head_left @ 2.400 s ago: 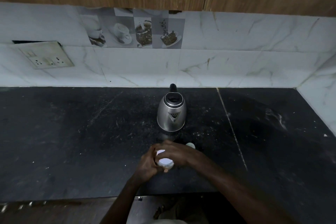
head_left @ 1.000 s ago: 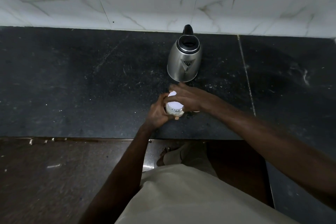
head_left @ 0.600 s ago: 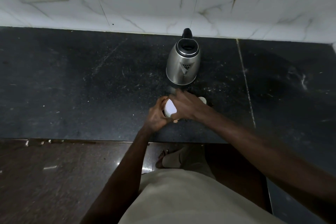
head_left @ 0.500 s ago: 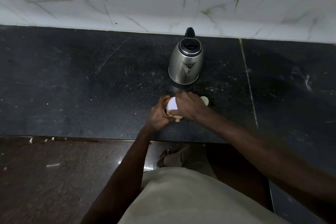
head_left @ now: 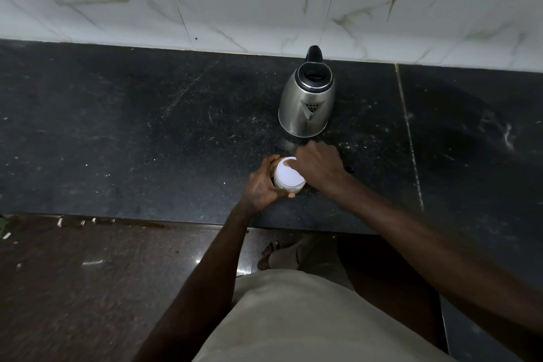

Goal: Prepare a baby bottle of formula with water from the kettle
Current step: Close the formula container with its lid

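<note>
Right hand (head_left: 318, 166) shifting off lid toward 3 o'clock, fingers curled, contents hidden. Left grip (head_left: 261, 185) clamping white-lidded jar (head_left: 288, 178); kettle (head_left: 307, 106) at 12 o'clock. Holding jar steady on desk (head_left: 147, 141), twisting lid level.

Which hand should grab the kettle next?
Probably the right hand. It lies nearest the steel kettle, fingers only on the white lid, so it could let go. The left hand is wrapped around the jar, steadying it.
</note>
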`<state>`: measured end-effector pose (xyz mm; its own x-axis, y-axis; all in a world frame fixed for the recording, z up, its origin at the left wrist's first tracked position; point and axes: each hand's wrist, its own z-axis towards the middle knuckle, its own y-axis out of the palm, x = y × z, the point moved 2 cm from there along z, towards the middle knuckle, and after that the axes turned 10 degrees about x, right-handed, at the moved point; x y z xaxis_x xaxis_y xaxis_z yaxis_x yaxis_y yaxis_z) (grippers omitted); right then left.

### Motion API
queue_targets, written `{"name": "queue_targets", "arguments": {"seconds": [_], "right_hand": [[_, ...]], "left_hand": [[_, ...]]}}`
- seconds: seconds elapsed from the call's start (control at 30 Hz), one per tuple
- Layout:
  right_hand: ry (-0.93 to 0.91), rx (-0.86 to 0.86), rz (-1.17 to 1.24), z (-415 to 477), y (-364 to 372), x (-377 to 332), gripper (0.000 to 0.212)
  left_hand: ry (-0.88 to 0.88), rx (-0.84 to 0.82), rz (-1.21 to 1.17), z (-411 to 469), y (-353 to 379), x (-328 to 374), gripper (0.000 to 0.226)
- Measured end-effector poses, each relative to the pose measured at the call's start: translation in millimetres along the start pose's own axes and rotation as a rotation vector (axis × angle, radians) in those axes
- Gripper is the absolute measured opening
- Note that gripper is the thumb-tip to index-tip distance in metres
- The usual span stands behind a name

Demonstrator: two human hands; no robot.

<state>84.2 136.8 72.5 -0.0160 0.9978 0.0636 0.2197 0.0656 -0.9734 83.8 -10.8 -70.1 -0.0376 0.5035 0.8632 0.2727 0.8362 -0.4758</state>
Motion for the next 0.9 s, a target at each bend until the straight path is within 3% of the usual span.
{"name": "queue_targets", "arguments": {"seconds": [0.13,0.17,0.23,0.33,0.43,0.5,0.57,0.77,0.9], "right_hand": [[-0.265,-0.131,0.184,-4.8,8.5,1.7,0.074],[-0.286,-0.152,0.147,-4.9,9.2,1.1,0.069],[-0.197,-0.075,0.030,-0.1,8.8,-0.1,0.051],[-0.050,0.015,-0.089,1.9,4.6,1.7,0.060],[-0.113,0.013,0.001,-0.7,8.9,-3.4,0.052],[-0.237,-0.091,0.117,-2.4,18.6,-8.3,0.067],[-0.288,-0.099,0.115,-1.2,25.4,-10.9,0.066],[-0.244,0.027,-0.047,5.2,20.7,-25.6,0.041],[-0.197,0.034,-0.048,0.0,27.7,-28.8,0.039]], "left_hand": [[-0.018,-0.011,-0.014,-0.5,-0.3,0.2,0.110],[-0.021,-0.016,-0.017,-0.7,-0.2,0.3,0.110],[-0.009,-0.016,-0.012,0.0,-0.3,0.5,0.113],[-0.002,-0.011,-0.011,0.0,0.7,-1.2,0.116],[0.009,-0.008,0.017,0.1,-0.9,-0.4,0.114],[0.000,-0.003,0.002,-0.5,-1.4,-1.1,0.111],[-0.004,0.005,-0.014,-1.7,-1.5,-0.2,0.108],[0.034,-0.037,0.019,2.0,-3.0,4.2,0.106],[0.036,-0.045,0.039,2.4,-3.4,4.7,0.105]]}}
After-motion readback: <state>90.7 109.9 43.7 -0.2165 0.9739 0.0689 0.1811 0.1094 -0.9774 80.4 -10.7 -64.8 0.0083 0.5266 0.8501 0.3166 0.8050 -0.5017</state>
